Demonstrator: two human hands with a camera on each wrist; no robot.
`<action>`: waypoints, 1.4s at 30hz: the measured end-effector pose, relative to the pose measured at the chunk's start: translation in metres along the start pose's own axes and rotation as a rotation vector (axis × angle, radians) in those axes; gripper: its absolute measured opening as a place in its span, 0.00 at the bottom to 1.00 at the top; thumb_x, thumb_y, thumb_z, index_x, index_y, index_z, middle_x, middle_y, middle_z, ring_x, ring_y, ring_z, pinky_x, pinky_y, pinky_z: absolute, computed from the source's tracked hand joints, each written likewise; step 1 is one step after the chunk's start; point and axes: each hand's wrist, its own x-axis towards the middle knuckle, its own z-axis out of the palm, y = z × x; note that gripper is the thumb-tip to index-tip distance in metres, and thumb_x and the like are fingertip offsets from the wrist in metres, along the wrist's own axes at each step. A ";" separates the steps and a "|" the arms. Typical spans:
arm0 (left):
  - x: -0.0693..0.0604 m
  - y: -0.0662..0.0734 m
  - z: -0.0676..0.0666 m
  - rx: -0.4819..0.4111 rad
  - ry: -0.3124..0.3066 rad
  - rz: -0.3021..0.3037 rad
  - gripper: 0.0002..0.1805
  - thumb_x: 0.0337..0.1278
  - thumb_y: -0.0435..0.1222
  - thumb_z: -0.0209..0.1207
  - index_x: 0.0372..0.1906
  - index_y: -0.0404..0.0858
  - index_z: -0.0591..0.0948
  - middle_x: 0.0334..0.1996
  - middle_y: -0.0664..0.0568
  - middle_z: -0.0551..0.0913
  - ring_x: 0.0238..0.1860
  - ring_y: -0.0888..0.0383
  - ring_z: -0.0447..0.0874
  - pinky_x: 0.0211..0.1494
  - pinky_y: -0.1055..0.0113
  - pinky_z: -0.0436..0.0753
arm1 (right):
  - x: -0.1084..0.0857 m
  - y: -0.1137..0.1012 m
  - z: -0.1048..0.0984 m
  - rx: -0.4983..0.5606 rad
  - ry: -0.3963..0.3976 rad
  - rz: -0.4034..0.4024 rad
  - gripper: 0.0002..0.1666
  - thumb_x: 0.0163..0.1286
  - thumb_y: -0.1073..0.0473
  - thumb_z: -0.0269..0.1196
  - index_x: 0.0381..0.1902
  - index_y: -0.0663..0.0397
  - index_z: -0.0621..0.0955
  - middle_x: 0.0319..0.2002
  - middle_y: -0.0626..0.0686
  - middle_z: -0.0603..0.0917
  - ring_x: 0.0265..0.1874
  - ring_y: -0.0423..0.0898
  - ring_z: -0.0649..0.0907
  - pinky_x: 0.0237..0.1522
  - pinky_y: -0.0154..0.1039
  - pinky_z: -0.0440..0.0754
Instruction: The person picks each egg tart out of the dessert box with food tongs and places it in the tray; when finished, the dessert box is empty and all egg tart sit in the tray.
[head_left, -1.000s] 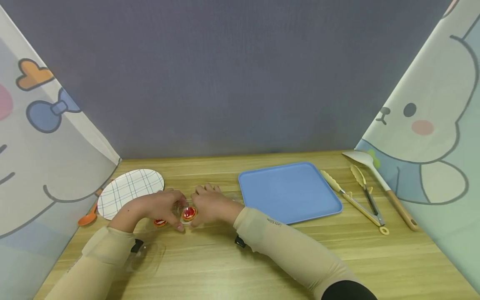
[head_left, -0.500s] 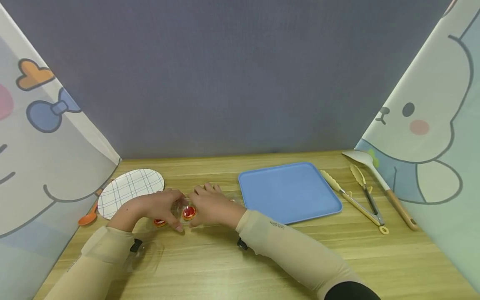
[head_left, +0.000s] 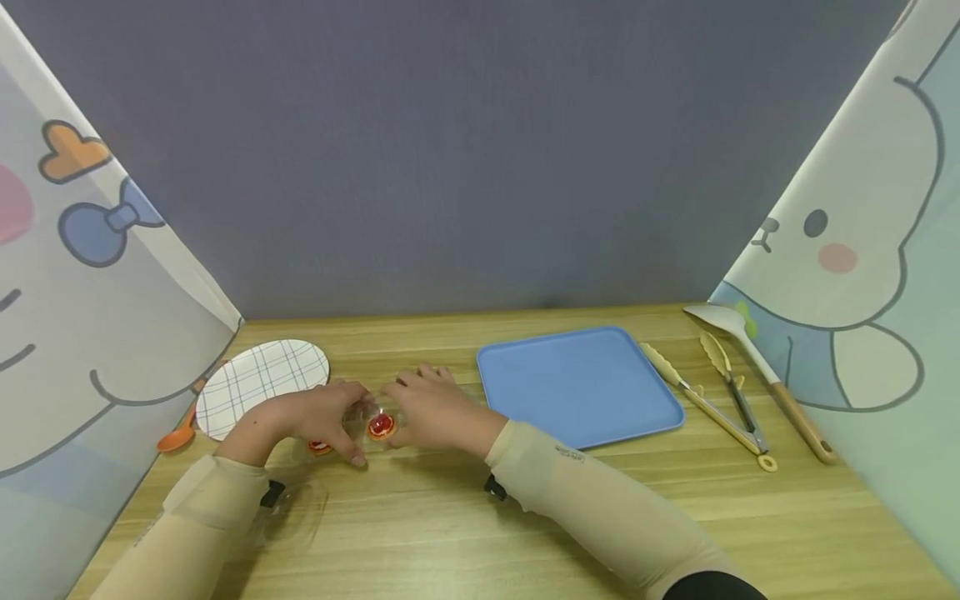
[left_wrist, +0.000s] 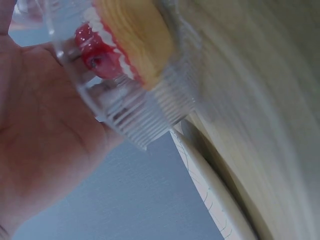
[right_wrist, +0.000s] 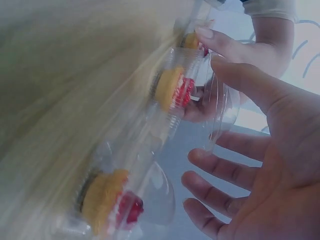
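Note:
A red-topped tart (head_left: 381, 426) sits in a clear plastic container between the hands. My left hand (head_left: 300, 419) has thumb and fingers around that container's left side; its palm (left_wrist: 47, 125) shows beside the container's ridged clear wall (left_wrist: 145, 117). My right hand (head_left: 438, 412) is at the container's right, fingers spread. In the right wrist view, the right hand's (right_wrist: 280, 175) thumb and index finger reach around a clear domed lid (right_wrist: 227, 110); whether they touch it is unclear. Another tart (head_left: 319, 447) is partly under the left hand, and a third (right_wrist: 107, 200) lies nearer the right wrist camera.
A blue tray (head_left: 581, 383) lies right of the hands, with yellow tongs (head_left: 705, 404) and a white turner with a wooden handle (head_left: 772, 375) beyond. A checked oval board (head_left: 258, 379) and an orange spoon (head_left: 176, 437) are at left. Clear plastic (head_left: 296, 512) lies by the left forearm.
My right hand and forearm have shifted slightly right, and the thumb stands a little farther from the middle tart. The left hand has stayed nearly in place.

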 end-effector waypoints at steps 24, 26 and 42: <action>0.000 -0.001 0.002 -0.052 -0.011 0.028 0.44 0.41 0.53 0.82 0.63 0.38 0.80 0.60 0.49 0.83 0.64 0.46 0.80 0.69 0.46 0.82 | -0.049 -0.015 -0.016 0.449 -0.302 -0.115 0.41 0.78 0.21 0.48 0.72 0.39 0.78 0.50 0.39 0.89 0.46 0.33 0.86 0.49 0.34 0.85; 0.000 -0.001 0.002 -0.048 -0.008 0.040 0.43 0.41 0.53 0.82 0.63 0.37 0.80 0.60 0.49 0.83 0.64 0.45 0.80 0.69 0.45 0.81 | -0.051 -0.013 -0.011 0.538 -0.358 -0.083 0.40 0.79 0.21 0.46 0.70 0.37 0.79 0.49 0.38 0.90 0.45 0.34 0.88 0.48 0.35 0.86; -0.002 -0.001 0.001 -0.064 -0.009 0.050 0.46 0.41 0.53 0.82 0.64 0.34 0.79 0.59 0.47 0.83 0.63 0.45 0.80 0.68 0.43 0.81 | -0.042 0.000 0.026 1.074 -0.587 0.032 0.45 0.84 0.26 0.39 0.73 0.53 0.76 0.35 0.53 0.94 0.20 0.47 0.88 0.24 0.38 0.84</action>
